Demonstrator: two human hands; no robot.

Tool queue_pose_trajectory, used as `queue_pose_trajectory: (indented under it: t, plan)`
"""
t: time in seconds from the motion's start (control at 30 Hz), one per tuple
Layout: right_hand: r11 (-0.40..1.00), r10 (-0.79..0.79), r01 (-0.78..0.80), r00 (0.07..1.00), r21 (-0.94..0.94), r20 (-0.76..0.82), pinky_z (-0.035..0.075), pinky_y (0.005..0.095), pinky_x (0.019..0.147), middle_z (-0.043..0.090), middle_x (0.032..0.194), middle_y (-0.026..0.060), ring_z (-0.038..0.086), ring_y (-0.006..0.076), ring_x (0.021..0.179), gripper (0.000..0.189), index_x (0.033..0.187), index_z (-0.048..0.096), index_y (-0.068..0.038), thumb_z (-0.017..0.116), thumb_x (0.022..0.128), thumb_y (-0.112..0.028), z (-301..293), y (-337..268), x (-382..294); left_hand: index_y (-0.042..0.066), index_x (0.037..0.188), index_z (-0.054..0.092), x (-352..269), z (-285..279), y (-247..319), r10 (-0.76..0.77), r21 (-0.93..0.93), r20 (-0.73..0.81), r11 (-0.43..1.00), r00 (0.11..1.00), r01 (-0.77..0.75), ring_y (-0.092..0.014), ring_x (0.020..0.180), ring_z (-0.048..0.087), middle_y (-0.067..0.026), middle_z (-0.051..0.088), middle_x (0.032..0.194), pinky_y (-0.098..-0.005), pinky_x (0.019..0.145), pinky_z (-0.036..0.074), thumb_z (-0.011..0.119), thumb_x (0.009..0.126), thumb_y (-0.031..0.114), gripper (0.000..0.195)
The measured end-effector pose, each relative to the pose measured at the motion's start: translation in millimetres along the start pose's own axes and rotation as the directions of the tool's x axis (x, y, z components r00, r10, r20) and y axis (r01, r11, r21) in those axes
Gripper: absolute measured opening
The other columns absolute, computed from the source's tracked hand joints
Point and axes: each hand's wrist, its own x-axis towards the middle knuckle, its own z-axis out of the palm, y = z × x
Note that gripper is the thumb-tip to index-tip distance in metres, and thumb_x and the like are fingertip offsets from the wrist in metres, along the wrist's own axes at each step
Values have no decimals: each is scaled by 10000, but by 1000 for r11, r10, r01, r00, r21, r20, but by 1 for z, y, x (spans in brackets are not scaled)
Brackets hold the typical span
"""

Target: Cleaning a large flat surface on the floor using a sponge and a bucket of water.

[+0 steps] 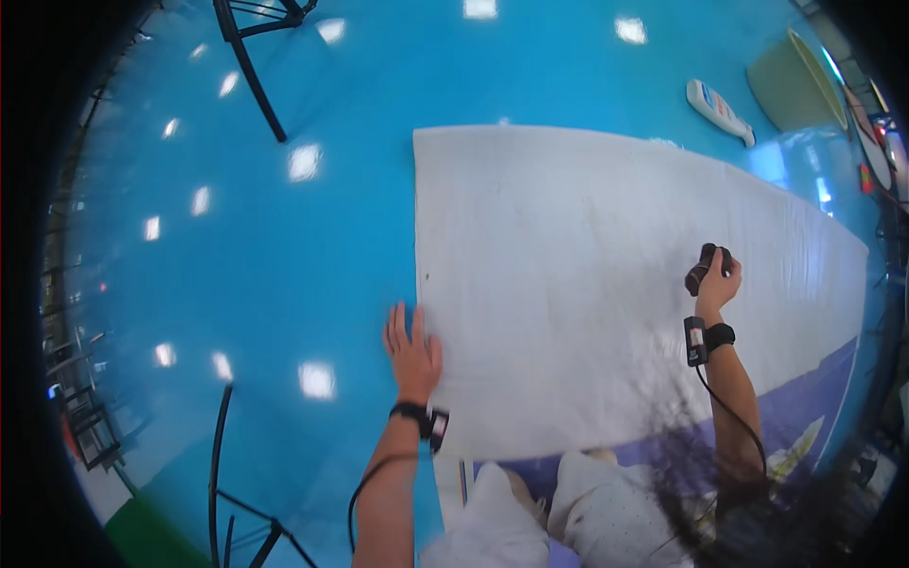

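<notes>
A large white sheet (554, 284) is spread over the glossy blue floor (334, 248), and its near edge folds back to a purple printed side (788, 390). Fingers apart and holding nothing, my left hand (414, 358) rests at the sheet's left edge, partly over the blue floor. Farther to the right, my right hand (723, 284) grips a bunched dark brown cloth (701, 270) against the white surface. Each wrist wears a black strap with a small cabled device. My knees (603, 497) are at the sheet's near edge.
Beyond the sheet's far right edge lie a white spray bottle (717, 110) on its side and a pale yellow bucket (795, 85). Black metal frame legs (256, 85) stand at the far left, with another black frame (220, 454) at the near left. A green patch (153, 532) covers floor nearby.
</notes>
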Motion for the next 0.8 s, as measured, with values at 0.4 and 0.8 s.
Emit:
queue_pose_trajectory:
  t: [0.4,0.8]
  plan:
    - [895,-421,330,846,300,326,437,393,691,605,829,142,569,313,806,165,858,619,-35,579,823,-191,190,-207,-118,65,1281,437,-6,0,-3,-22,-23,110,999,994,24,-356,1287,269,-195,329,1365,-530,1041,156,475,786,199,514]
    - [646,-760,619,476,445,442,482,383,602,568,905,92,586,289,771,202,1004,574,-117,553,803,-105,94,-123,-118,69,1270,445,-10,4,-9,-12,35,95,999,995,8,-356,1276,286,-189,335,1366,-536,1035,182,497,760,191,527]
